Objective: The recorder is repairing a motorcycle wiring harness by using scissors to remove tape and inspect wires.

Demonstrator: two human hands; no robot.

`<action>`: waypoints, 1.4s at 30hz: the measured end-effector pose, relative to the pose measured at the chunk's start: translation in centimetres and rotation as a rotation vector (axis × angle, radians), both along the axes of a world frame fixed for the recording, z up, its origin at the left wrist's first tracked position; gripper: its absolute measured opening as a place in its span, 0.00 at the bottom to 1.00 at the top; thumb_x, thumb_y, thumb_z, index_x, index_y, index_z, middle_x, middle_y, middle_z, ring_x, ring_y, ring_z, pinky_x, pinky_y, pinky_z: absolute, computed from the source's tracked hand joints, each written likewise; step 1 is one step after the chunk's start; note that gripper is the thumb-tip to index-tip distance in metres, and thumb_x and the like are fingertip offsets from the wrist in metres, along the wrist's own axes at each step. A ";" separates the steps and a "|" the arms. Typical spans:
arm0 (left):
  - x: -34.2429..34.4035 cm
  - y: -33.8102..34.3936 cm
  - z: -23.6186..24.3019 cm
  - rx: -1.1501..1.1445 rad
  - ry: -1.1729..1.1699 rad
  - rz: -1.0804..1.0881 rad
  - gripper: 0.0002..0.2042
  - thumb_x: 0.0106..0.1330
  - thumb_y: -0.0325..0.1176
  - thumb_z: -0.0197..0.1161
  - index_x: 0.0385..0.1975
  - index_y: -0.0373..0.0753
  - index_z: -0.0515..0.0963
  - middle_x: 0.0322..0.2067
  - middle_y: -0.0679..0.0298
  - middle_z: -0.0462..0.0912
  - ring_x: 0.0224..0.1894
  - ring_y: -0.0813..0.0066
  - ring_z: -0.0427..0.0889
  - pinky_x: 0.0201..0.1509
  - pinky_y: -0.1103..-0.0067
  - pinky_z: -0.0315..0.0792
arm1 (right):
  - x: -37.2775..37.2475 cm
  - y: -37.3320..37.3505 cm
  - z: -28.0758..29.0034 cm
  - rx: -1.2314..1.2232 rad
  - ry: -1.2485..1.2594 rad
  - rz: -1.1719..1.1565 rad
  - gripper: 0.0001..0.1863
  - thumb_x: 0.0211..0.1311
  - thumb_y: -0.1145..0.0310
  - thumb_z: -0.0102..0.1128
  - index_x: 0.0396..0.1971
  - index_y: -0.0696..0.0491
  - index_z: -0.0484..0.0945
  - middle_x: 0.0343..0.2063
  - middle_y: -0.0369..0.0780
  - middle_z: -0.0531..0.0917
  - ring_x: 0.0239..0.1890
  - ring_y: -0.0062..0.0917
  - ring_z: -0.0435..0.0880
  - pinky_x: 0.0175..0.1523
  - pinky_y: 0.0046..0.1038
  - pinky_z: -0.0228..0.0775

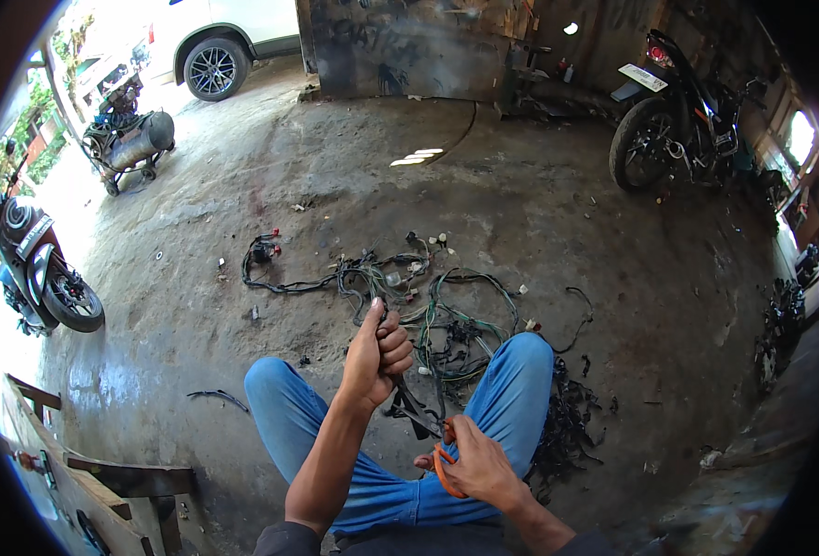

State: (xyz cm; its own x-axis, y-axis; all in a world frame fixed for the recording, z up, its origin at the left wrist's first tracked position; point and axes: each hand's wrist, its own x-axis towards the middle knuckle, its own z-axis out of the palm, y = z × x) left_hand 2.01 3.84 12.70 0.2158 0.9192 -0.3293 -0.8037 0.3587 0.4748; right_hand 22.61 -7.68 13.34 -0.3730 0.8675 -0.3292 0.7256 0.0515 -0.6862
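Past your sleeve [287,539], your left hand [375,357] clenches a black strand [403,396], your right hand [480,466] holds orange scissors [442,473]; the harness [365,270] lies beyond, on the floor [187,306]; best keep that strand taut and cut away from your jeans [278,408]

One left hand [377,357] and one right hand [476,466] make two at lower centre, with one orange-handled tool [441,474]. Two knees [522,357]. One motorcycle [22,250] at the left edge, one motorcycle [697,116] at upper right: two. Upper left, one white car [266,20] and one compressor [145,141]. Mid-frame, connectors [523,290] too tangled to count.
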 end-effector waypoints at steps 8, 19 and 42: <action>1.6 -1.1 -0.1 -0.013 0.012 -0.017 0.25 0.81 0.56 0.41 0.24 0.46 0.66 0.35 0.65 0.75 0.50 0.60 0.82 0.60 0.41 0.76 | -0.2 1.0 -0.8 -0.006 0.075 -0.105 0.39 0.55 0.35 0.73 0.42 0.59 0.71 0.35 0.44 0.76 0.33 0.39 0.80 0.39 0.39 0.73; 0.6 -1.2 0.1 0.051 -0.094 -0.007 0.28 0.82 0.55 0.40 0.18 0.47 0.63 0.35 0.61 0.78 0.63 0.51 0.77 0.66 0.41 0.72 | 1.2 2.3 -5.7 -0.470 0.816 -0.337 0.23 0.75 0.47 0.58 0.38 0.55 0.70 0.31 0.35 0.74 0.29 0.19 0.73 0.37 0.25 0.69; -1.8 0.3 0.8 0.036 -0.132 0.111 0.28 0.83 0.49 0.42 0.13 0.49 0.60 0.24 0.67 0.73 0.46 0.66 0.79 0.60 0.63 0.75 | 0.5 0.5 1.7 -0.035 0.096 0.097 0.33 0.59 0.47 0.75 0.47 0.60 0.73 0.39 0.43 0.74 0.39 0.31 0.80 0.45 0.34 0.75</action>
State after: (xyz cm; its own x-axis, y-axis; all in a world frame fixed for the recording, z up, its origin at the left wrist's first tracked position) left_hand 0.18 4.17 13.52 0.1517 0.9505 -0.2712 -0.8934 0.2492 0.3738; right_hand 23.14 -7.15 15.07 -0.4863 0.8141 -0.3175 0.6488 0.0930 -0.7552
